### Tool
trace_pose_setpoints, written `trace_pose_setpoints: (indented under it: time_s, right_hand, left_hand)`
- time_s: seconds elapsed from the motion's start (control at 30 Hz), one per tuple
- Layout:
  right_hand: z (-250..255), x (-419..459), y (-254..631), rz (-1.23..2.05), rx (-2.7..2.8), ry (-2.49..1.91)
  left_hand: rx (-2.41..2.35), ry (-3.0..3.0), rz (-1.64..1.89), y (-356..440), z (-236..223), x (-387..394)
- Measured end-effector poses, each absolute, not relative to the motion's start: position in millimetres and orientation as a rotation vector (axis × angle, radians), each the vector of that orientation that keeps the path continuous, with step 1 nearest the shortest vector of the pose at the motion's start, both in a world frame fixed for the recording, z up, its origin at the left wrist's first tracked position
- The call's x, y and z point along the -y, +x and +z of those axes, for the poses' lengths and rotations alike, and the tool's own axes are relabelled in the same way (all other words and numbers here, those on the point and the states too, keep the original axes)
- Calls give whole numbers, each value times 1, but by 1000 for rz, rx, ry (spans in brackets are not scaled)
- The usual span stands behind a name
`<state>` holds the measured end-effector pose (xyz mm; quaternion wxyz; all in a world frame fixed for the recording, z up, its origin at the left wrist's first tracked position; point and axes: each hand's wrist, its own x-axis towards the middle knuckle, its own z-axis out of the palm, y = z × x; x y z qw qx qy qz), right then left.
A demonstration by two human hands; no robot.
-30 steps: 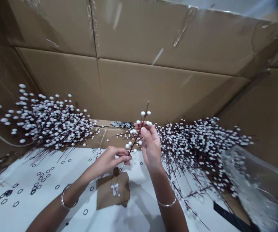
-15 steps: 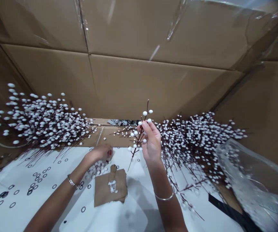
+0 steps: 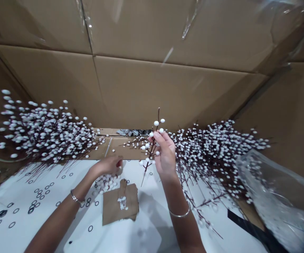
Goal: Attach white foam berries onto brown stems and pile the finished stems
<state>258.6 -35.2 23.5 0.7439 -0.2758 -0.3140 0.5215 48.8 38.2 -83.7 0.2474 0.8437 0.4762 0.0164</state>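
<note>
My right hand [image 3: 165, 153] pinches a dark brown twig of white artificial berries [image 3: 151, 153], held upright above the white table. My left hand [image 3: 111, 165] is closed, its fingertips curled in. Whatever it may pinch is too small to make out. Just below it lies a small heap of loose white berries [image 3: 106, 183]. In front of the heap is a piece of torn cardboard [image 3: 115, 207] with a white smear of what looks like glue [image 3: 122, 202] on it.
Bunches of white berry branches stand at the left [image 3: 51, 130] and right [image 3: 207, 144]. Small black rings [image 3: 36, 200] are scattered over the white table [image 3: 109, 239]. A clear plastic bag [image 3: 276, 196] lies at the right. Cardboard walls [image 3: 168, 91] rise behind.
The view has shifted slightly. My right hand still holds the twig in nearly the same place, and my left hand stays closed by the loose berries.
</note>
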Motion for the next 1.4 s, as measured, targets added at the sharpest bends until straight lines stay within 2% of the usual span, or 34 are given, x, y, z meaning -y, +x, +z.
trace_pose_setpoints:
  time_s: [0.23, 0.43, 0.53, 0.83, 1.07, 1.4]
  right_hand:
    - [14, 31, 249, 1218, 818, -641]
    - [8, 32, 237, 1218, 924, -703]
    - [5, 35, 231, 1223, 1001, -692]
    - [3, 49, 212, 1209, 1178, -708]
    - [-1, 49, 207, 1146, 1215, -731]
    - [-5, 47, 205, 1122, 1197, -779]
  left_hand:
    - [-1047, 2254, 575, 28, -28, -27]
    - [-953, 1914, 1144, 27, -9, -5]
    - [-869, 1739, 1311, 31, -2, 4]
    - [-897, 1534, 1526, 45, 1, 18]
    - [-843, 1269, 1509, 58, -8, 21]
    - [-790, 1213, 1519, 67, -10, 27]
